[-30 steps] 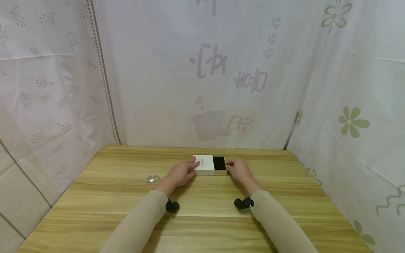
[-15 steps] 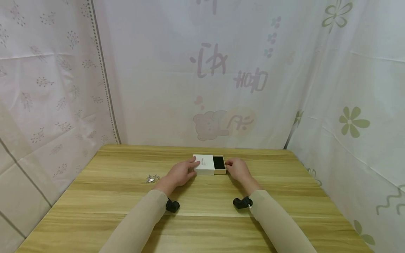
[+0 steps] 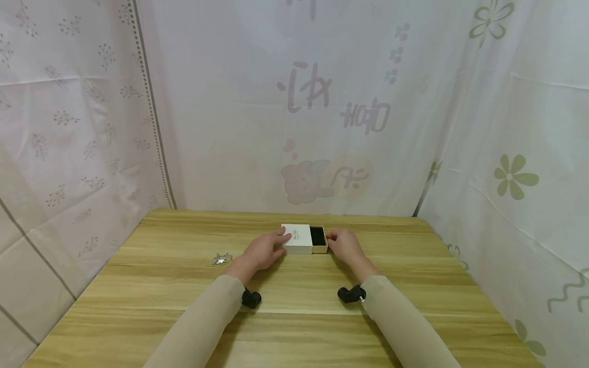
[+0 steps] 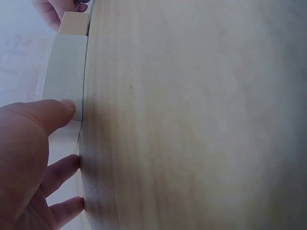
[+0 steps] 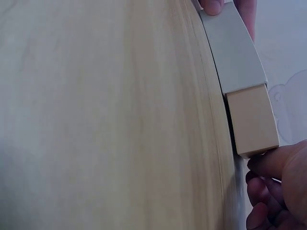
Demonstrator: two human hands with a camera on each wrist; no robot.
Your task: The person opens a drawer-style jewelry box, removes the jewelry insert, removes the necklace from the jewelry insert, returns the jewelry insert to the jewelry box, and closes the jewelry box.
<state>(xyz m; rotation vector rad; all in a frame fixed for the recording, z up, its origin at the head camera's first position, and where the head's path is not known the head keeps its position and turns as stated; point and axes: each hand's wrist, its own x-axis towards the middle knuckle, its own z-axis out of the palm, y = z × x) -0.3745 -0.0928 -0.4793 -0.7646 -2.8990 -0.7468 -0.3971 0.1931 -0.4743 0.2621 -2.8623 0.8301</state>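
Observation:
A white slide-out box lies near the back of the table, its lid sleeve printed with small dark lettering. The inner drawer sticks out to the right, cream-sided with a black lining. My left hand holds the sleeve's left end; its thumb presses the front side in the left wrist view. At the drawer's right end, my right hand has its thumb and finger on the end wall, the other fingers curled. Its index fingertip is partly hidden in the right wrist view. A small silvery chain-like item lies left of my left hand.
The wood-grain table reaches back to a patterned curtain, with more curtain on both sides. Black wrist cameras sit at both sleeve cuffs.
The drawer has slid slightly left into the sleeve, with my right hand moving along at its end. My left hand and the sleeve stay in place.

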